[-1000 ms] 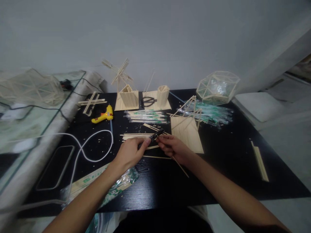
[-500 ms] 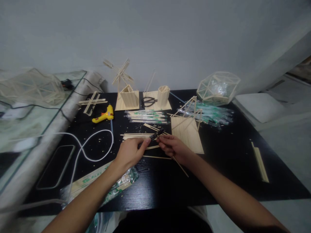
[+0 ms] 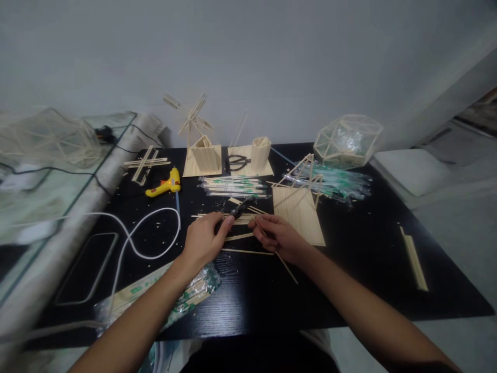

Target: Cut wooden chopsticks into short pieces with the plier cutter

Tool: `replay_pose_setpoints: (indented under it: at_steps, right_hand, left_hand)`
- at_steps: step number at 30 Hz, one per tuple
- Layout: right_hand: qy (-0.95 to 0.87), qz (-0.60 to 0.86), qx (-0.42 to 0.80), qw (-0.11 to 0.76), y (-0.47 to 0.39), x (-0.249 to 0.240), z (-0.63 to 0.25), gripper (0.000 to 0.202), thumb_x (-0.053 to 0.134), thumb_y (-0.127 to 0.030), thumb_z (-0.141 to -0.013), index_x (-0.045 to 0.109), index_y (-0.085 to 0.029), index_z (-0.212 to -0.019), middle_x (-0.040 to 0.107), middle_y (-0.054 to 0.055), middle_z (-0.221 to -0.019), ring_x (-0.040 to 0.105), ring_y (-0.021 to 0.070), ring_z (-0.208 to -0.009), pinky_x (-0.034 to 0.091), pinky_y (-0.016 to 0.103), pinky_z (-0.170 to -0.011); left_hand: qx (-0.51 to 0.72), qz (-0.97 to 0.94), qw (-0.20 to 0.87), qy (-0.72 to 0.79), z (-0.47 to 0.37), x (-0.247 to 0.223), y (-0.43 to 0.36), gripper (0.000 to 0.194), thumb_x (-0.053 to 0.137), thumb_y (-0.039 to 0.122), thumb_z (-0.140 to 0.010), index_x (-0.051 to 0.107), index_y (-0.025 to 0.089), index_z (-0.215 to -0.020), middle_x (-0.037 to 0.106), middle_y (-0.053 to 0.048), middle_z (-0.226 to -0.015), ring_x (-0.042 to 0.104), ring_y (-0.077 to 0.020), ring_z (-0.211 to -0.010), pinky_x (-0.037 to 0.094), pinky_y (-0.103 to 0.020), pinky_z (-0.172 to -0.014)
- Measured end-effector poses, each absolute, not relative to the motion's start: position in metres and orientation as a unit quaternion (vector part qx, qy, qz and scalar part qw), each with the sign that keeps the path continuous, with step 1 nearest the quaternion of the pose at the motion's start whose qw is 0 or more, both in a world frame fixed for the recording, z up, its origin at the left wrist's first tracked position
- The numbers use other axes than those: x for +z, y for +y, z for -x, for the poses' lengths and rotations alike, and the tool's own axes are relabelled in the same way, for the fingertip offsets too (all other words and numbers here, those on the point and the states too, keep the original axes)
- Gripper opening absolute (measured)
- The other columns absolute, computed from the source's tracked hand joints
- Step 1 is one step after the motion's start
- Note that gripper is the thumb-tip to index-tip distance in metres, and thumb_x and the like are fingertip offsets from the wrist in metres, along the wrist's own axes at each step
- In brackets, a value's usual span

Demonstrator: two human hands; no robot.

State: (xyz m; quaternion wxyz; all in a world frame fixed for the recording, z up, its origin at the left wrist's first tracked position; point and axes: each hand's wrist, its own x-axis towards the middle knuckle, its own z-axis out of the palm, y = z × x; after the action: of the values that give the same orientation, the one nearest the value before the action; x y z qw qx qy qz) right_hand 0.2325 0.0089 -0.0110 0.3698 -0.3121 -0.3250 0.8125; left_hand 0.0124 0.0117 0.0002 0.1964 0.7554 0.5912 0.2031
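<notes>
My left hand (image 3: 205, 235) is wrapped round a dark tool (image 3: 243, 206), its far end pointing up and right; its exact type is hard to make out. Pinched in my right hand (image 3: 277, 237) is a thin wooden stick (image 3: 286, 268) that slants down to the right below the palm. Loose wooden sticks (image 3: 238, 237) lie on the black table under and between my hands. Just right of them, beyond my right hand, a wooden base board (image 3: 301, 217) carries a frame of thin sticks (image 3: 306, 168).
Yellow glue gun (image 3: 165, 184), white cable (image 3: 134, 241) and bagged sticks (image 3: 132, 292) lie left. Behind stand a stick windmill (image 3: 205, 155) and a round stick tower (image 3: 261, 153). More bagged sticks (image 3: 337, 181) and a geometric frame (image 3: 345, 140) are at the back right.
My left hand has drawn slightly left with the dark tool, which is now apart from my right hand's fingers. My right hand keeps the stick almost in place.
</notes>
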Motion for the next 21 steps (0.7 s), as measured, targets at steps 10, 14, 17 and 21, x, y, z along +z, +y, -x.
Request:
replay_pose_setpoints:
  at_steps: [10,14,17,21]
  right_hand:
    - [-0.335,0.321,0.777,0.425,0.0089,-0.0115,-0.2315,0.037,0.077,-0.040,-0.085,0.063,-0.024,-0.115,0.061,-0.006,-0.064,0.032,0.0044,-0.043,0.016,0.016,-0.038]
    - [-0.350,0.326,0.758,0.443,0.0107,-0.0113,-0.2328,0.032,0.076,-0.041,-0.085,0.061,-0.024,-0.109,0.065,-0.005,-0.067,0.042,0.0064,-0.046,0.026,0.016,-0.040]
    - [-0.351,0.331,0.746,0.459,0.0117,-0.0103,-0.2330,0.035,0.079,-0.043,-0.083,0.059,-0.024,-0.106,0.070,-0.003,-0.071,0.055,0.0091,-0.054,0.043,0.019,-0.050]
    - [-0.339,0.347,0.732,0.478,0.0133,-0.0116,-0.2350,0.038,0.083,-0.044,-0.080,0.057,-0.025,-0.100,0.076,-0.001,-0.079,0.068,0.0134,-0.068,0.055,0.026,-0.067]
  left_hand:
    - [0.270,-0.738,0.224,0.576,-0.0091,0.0006,0.0110,0.048,0.040,0.059,-0.099,0.064,0.020,-0.085,0.067,-0.003,-0.079,0.063,-0.0214,-0.077,0.039,-0.031,-0.071]
    - [0.283,-0.730,0.243,0.573,-0.0098,0.0034,0.0116,0.048,0.042,0.057,-0.099,0.063,0.019,-0.079,0.065,-0.001,-0.072,0.059,-0.0185,-0.068,0.036,-0.029,-0.066]
    - [0.291,-0.726,0.247,0.572,-0.0104,0.0054,0.0120,0.047,0.044,0.056,-0.098,0.062,0.018,-0.078,0.063,0.000,-0.069,0.057,-0.0170,-0.066,0.035,-0.029,-0.065]
    - [0.312,-0.710,0.284,0.564,-0.0094,0.0043,0.0125,0.048,0.046,0.056,-0.097,0.061,0.018,-0.073,0.056,0.001,-0.063,0.051,-0.0145,-0.062,0.033,-0.027,-0.062]
